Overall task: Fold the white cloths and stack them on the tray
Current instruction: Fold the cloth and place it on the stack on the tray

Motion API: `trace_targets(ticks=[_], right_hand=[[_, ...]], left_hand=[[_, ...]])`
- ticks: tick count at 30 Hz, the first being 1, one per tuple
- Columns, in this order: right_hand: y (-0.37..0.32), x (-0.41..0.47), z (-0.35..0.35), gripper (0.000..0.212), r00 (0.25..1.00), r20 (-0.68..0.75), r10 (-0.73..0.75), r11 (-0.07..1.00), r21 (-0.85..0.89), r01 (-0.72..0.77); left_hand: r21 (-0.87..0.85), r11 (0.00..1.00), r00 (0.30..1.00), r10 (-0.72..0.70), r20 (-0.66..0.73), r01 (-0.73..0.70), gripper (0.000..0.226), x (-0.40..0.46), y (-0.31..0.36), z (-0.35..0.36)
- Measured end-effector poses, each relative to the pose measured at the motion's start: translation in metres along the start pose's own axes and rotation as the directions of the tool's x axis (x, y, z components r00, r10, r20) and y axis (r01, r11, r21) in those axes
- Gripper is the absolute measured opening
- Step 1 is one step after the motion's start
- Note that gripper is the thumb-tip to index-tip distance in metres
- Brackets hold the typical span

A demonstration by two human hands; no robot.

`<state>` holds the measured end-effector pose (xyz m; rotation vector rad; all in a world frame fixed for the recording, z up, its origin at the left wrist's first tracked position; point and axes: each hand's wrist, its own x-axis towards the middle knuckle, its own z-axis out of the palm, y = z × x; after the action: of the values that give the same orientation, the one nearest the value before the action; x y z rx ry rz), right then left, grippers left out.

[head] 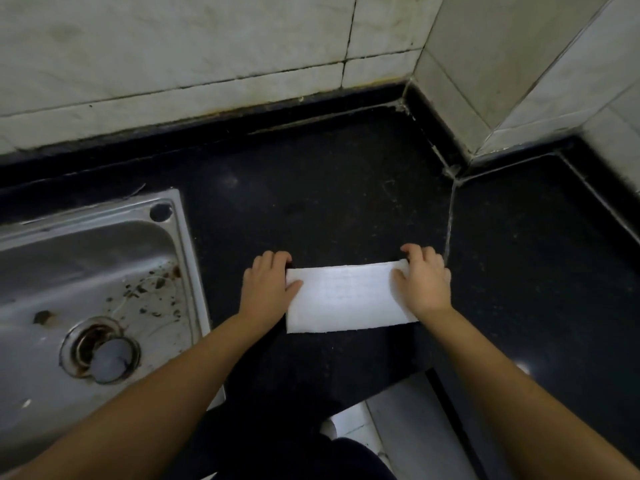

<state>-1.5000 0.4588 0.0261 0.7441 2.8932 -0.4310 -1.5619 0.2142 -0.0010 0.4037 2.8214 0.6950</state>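
**Cloth held at both ends on the dark counter**

While both arms reach forward from the bottom of the view, a white cloth (348, 295) lies flat on the black countertop (329, 202), folded into a long rectangle that runs left to right between the two hands. Its near edge sits close to the counter's front edge, and its far edge is roughly level with the knuckles.

At the cloth's left end, the left hand (268, 287) grips it: the thumb lies on top of the fabric near the far left corner, and the fingers curl down over the far edge. At the right end, the right hand (420, 284) does the same in mirror form, its thumb pressed on the upper surface and its fingers curled round the far right corner, where the fabric lifts and bunches slightly. The middle of the cloth is uncovered and shows faint ribbing. How many layers the fold has cannot be told.

Just left of the left hand, a steel sink (104, 271) is set into the counter, its basin speckled with dark bits around a round drain (104, 351). Behind the counter rises a pale tiled wall (207, 46), which turns a corner at the right. Below the counter's front edge, dark clothing and light floor tiles show.
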Motion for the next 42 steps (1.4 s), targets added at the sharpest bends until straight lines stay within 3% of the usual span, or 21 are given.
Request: trace_targets(ticks=[3,7,12,14,16,19,22,27,30,34,38,42], right_hand=[[-0.041,0.005,0.002,0.045,0.971,0.042,-0.235,0.971,-0.026,0.236],[-0.114,0.004,0.024,0.047,0.830,0.296,-0.472,0.873,0.029,0.486],[-0.146,0.008,0.038,0.037,0.759,0.483,-0.438,0.813,-0.149,0.563],[-0.142,0.010,0.033,0.032,0.734,0.524,-0.432,0.829,-0.089,0.552],[-0.134,0.012,0.017,0.023,0.726,0.535,-0.433,0.886,0.101,0.453],[-0.118,0.020,-0.025,0.007,0.744,0.452,-0.493,0.866,0.334,0.371],[-0.105,0.036,-0.078,0.013,0.814,0.251,-0.523,0.813,0.432,0.390],[-0.090,0.043,-0.160,0.007,0.844,-0.071,-0.531,0.594,0.680,0.431],[-0.076,0.038,-0.173,0.008,0.827,-0.120,-0.550,0.484,0.761,0.432],[-0.050,0.024,-0.141,0.020,0.804,-0.044,-0.593,0.467,0.795,0.388],[-0.009,-0.002,-0.080,0.018,0.793,0.206,-0.573,0.612,0.751,0.248],[0.024,-0.025,-0.042,0.011,0.744,0.454,-0.490,0.745,0.662,0.087]], left_hand=[[-0.017,0.997,0.997,-0.071,-0.021,0.070,0.049,-0.019,-0.002,0.000],[0.141,0.983,0.992,-0.125,0.025,0.121,0.066,-0.046,-0.001,0.003],[0.208,0.962,0.982,-0.186,0.031,0.175,0.067,-0.057,0.003,0.009],[0.175,0.963,0.977,-0.212,0.032,0.203,0.061,-0.058,0.005,0.010],[0.096,0.971,0.973,-0.224,0.056,0.218,0.048,-0.056,0.008,0.007],[-0.196,0.961,0.979,-0.179,0.095,0.195,0.017,-0.043,0.016,-0.006],[-0.455,0.885,0.985,-0.151,-0.086,0.096,0.010,-0.014,0.040,-0.044],[-0.543,0.818,0.931,-0.022,-0.365,-0.193,0.006,0.020,0.100,-0.122],[-0.569,0.765,0.906,0.044,-0.421,-0.302,0.019,0.012,0.114,-0.136],[-0.611,0.756,0.957,0.070,-0.280,-0.234,0.021,-0.011,0.100,-0.105],[-0.577,0.817,1.000,0.016,0.025,0.001,0.013,-0.042,0.072,-0.049],[-0.506,0.840,0.947,-0.028,0.321,0.197,0.010,-0.064,0.056,-0.011]])
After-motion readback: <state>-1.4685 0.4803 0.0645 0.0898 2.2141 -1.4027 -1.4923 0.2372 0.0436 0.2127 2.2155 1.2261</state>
